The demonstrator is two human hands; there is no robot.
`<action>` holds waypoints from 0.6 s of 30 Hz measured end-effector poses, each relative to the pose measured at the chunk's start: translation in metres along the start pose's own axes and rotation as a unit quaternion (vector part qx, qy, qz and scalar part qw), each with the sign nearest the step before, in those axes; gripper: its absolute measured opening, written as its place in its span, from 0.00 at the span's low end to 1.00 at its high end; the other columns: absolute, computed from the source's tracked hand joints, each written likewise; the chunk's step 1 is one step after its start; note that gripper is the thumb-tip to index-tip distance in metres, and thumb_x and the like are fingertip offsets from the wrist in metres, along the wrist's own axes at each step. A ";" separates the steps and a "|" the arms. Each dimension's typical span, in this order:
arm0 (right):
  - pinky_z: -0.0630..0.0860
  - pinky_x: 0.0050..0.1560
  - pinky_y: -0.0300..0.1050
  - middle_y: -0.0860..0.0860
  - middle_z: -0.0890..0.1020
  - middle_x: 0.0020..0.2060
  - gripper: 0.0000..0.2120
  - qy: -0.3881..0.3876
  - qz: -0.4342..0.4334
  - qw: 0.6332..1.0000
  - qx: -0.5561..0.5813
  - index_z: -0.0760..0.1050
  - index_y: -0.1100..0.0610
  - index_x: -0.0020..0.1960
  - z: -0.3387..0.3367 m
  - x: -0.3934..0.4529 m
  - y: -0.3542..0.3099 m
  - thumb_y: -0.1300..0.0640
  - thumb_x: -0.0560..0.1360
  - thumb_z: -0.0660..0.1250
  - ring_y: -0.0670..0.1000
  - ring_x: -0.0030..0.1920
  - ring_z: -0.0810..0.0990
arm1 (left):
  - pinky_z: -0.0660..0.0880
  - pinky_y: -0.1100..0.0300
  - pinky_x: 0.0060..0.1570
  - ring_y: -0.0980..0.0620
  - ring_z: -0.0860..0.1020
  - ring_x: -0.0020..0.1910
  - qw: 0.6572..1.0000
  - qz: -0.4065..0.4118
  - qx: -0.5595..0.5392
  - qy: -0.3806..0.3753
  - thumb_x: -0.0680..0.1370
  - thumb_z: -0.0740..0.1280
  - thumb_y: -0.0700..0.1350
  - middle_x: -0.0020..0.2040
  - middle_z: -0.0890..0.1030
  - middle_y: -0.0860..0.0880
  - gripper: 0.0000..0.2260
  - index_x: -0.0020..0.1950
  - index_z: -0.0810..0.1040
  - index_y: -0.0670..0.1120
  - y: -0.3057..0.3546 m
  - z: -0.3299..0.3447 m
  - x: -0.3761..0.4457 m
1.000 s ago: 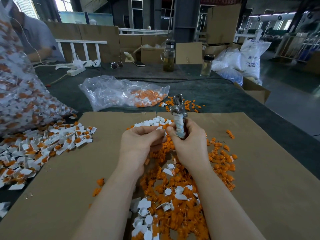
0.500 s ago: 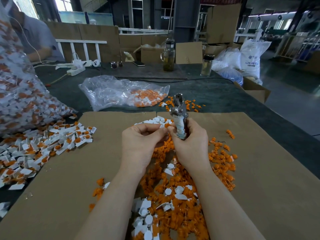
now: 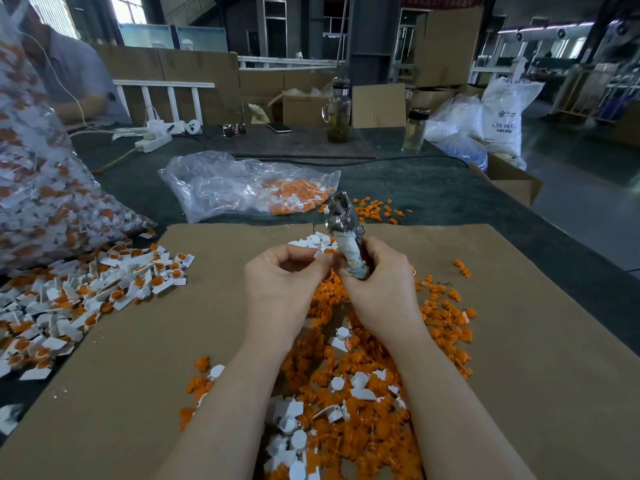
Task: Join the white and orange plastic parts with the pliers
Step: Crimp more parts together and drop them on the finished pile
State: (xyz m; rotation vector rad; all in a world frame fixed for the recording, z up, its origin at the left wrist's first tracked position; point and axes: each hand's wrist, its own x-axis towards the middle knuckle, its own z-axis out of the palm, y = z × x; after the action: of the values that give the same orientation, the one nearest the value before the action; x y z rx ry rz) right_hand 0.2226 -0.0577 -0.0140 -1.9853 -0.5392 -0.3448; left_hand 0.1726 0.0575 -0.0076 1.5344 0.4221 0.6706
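Gripped upright in the right hand: pliers, wrapped handles in the fist, metal head toward 12 o'clock. At 9 o'clock of the handles, left hand curled, fingertips pinching a small white part, too hidden to identify. Below both wrists, heaped on brown cardboard: loose orange parts and white parts. At 9 o'clock, joined pieces.

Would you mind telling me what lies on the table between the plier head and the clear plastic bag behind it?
In the head view, scattered orange parts lie between the pliers and the clear bag.
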 end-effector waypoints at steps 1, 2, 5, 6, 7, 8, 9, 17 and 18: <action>0.76 0.40 0.40 0.43 0.80 0.40 0.09 -0.005 0.000 1.000 0.000 0.79 0.53 0.55 0.000 0.000 0.000 0.56 0.74 0.71 0.44 0.41 0.79 | 0.80 0.63 0.39 0.53 0.84 0.37 1.000 0.001 0.003 0.002 0.69 0.79 0.44 0.35 0.85 0.52 0.05 0.39 0.84 0.50 0.000 0.000 0.000; 0.77 0.41 0.39 0.43 0.80 0.41 0.10 -0.011 0.002 1.000 0.000 0.79 0.54 0.56 0.000 0.000 0.000 0.55 0.75 0.71 0.44 0.42 0.79 | 0.79 0.65 0.37 0.55 0.83 0.36 1.000 0.004 0.005 0.002 0.70 0.79 0.44 0.34 0.85 0.53 0.05 0.39 0.84 0.50 0.000 0.000 0.000; 0.76 0.43 0.34 0.42 0.81 0.43 0.10 -0.041 0.012 0.999 0.022 0.79 0.53 0.56 -0.003 0.001 0.000 0.55 0.75 0.71 0.42 0.44 0.80 | 0.78 0.68 0.35 0.57 0.82 0.34 1.000 0.013 0.010 0.007 0.72 0.77 0.42 0.34 0.84 0.53 0.05 0.38 0.83 0.50 0.000 -0.001 0.001; 0.75 0.43 0.32 0.41 0.82 0.43 0.10 -0.056 0.016 0.998 0.040 0.79 0.52 0.55 -0.006 0.001 0.000 0.55 0.75 0.71 0.40 0.44 0.80 | 0.79 0.66 0.36 0.55 0.82 0.35 1.000 0.013 0.010 0.010 0.72 0.77 0.41 0.34 0.84 0.51 0.05 0.38 0.83 0.49 0.000 -0.001 0.002; 0.75 0.43 0.31 0.41 0.82 0.43 0.08 -0.071 0.020 0.996 0.055 0.79 0.52 0.54 -0.008 0.002 0.000 0.55 0.75 0.71 0.39 0.45 0.80 | 0.80 0.64 0.37 0.53 0.83 0.35 1.000 0.012 0.010 0.013 0.72 0.77 0.41 0.34 0.84 0.50 0.05 0.39 0.83 0.49 0.000 -0.001 0.003; 0.77 0.43 0.32 0.42 0.82 0.42 0.07 -0.087 0.026 0.994 0.065 0.79 0.51 0.52 -0.012 0.002 0.000 0.55 0.75 0.71 0.39 0.44 0.80 | 0.81 0.62 0.38 0.52 0.83 0.36 1.000 0.012 0.009 0.014 0.72 0.76 0.41 0.34 0.84 0.50 0.05 0.39 0.83 0.48 0.000 -0.002 0.004; 0.79 0.44 0.37 0.43 0.82 0.41 0.05 -0.103 0.033 0.992 0.068 0.79 0.50 0.51 -0.015 0.002 0.000 0.56 0.75 0.71 0.41 0.43 0.81 | 0.81 0.62 0.39 0.52 0.83 0.36 1.000 0.012 0.009 0.014 0.72 0.76 0.41 0.34 0.84 0.50 0.05 0.40 0.83 0.48 0.001 -0.003 0.005; 0.80 0.48 0.52 0.52 0.82 0.43 0.05 -0.230 0.039 0.972 0.022 0.78 0.53 0.50 -0.032 0.004 0.004 0.56 0.75 0.71 0.51 0.43 0.82 | 0.76 0.71 0.35 0.59 0.83 0.36 0.999 0.029 -0.015 0.001 0.74 0.74 0.39 0.34 0.84 0.53 0.04 0.42 0.82 0.47 0.004 -0.010 0.007; 0.79 0.45 0.45 0.51 0.82 0.43 0.05 -0.245 0.040 0.969 0.018 0.78 0.53 0.50 -0.032 0.005 0.005 0.55 0.75 0.71 0.48 0.42 0.82 | 0.76 0.72 0.34 0.60 0.83 0.35 0.999 0.032 -0.020 -0.003 0.74 0.74 0.39 0.34 0.84 0.53 0.03 0.43 0.82 0.46 0.005 -0.010 0.007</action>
State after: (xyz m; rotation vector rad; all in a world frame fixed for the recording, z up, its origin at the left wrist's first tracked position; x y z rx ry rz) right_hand 0.2286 -0.0868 -0.0011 -2.0524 -0.7646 0.2145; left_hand 0.1705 0.0691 -0.0020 1.5168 0.3545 0.7190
